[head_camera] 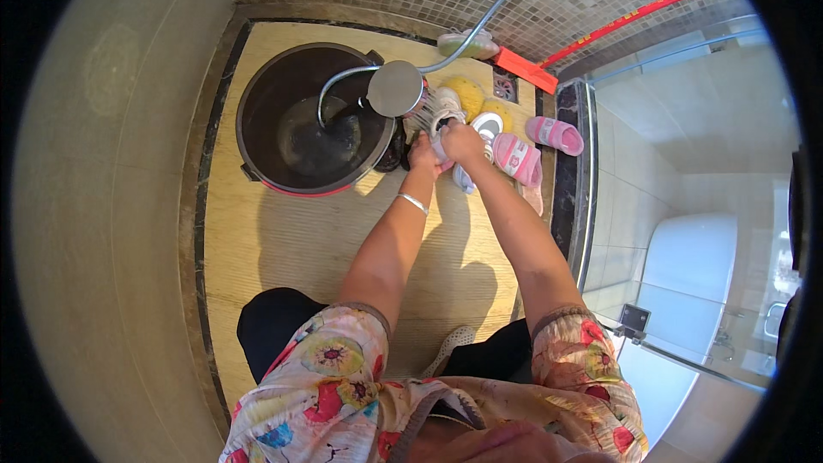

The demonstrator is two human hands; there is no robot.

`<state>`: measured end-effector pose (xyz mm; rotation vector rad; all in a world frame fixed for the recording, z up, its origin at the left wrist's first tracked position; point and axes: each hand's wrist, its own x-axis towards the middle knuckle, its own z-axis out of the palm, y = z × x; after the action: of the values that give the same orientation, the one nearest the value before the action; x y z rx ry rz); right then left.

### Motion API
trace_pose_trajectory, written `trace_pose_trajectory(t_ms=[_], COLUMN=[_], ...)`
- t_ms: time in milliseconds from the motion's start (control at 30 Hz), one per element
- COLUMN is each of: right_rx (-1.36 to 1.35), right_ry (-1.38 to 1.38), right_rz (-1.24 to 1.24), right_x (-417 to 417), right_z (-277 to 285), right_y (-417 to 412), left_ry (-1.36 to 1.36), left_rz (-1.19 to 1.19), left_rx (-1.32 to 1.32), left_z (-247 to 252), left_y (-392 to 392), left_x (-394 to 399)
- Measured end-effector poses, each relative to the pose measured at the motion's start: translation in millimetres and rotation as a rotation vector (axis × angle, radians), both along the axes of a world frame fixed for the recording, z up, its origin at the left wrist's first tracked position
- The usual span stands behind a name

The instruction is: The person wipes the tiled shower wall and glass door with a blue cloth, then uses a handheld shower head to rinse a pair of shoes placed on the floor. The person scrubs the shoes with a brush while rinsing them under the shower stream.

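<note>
In the head view, my left hand (424,153) and my right hand (461,141) grip a white shoe (446,109) between them, my right hand at its opening. Water falls on the shoe from a round shower head (395,89) just beyond my hands. The metal hose (476,32) of the shower runs up the wall. Left of the shower head stands a large dark bucket (257,141) with water in the bottom and a loop of the hose over it. My hands partly hide the shoe.
Yellow slippers (464,95), a white shoe (487,123), pink slippers (517,159) and dark shoes (389,153) lie around my hands. Behind them are a pale shoe (468,45), a floor drain (505,87) and a red scraper (526,69). A glass panel (681,328) stands at right.
</note>
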<state>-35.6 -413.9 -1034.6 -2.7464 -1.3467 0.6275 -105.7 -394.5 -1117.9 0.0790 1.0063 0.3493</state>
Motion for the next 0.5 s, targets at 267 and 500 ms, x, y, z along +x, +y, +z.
trace_pose_trajectory(t_ms=[267,500], right_rx=[-0.048,0.036], right_ry=[0.055,-0.036], right_rz=[0.076,0.048], right_x=[-35.3,-11.2], right_z=[18.6,-8.8], right_y=[-26.4,-2.3], left_ry=[0.063,-0.005], left_rz=[-0.029,0.018], left_rx=[0.0,-0.01], left_z=[-24.3,-14.4], left_y=[11.4,7.9], left_x=[-26.2,-11.7])
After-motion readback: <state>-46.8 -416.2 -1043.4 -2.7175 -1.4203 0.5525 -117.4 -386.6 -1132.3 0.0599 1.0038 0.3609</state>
